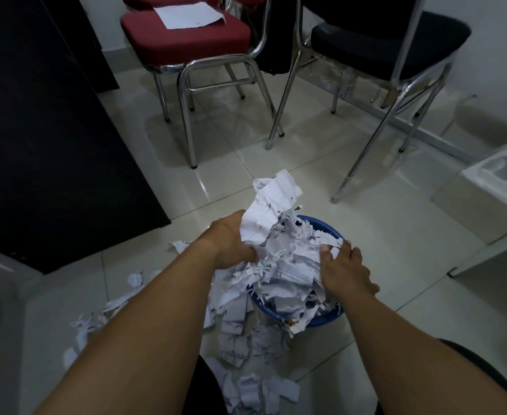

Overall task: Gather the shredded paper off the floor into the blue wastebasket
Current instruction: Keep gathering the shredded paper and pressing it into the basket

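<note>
The blue wastebasket stands on the tiled floor in front of me, heaped above its rim with white shredded paper. My left hand grips a crumpled wad of that paper at the heap's left side, and the wad sticks up above the basket. On the heap's right side my right hand presses with fingers spread over the shreds. More loose shreds spill down the basket's near side and lie scattered on the floor toward my legs and to the left.
A red chair with a white sheet on its seat stands ahead, a black chair to its right, both on chrome legs. A dark cabinet fills the left. A white low unit sits at the right.
</note>
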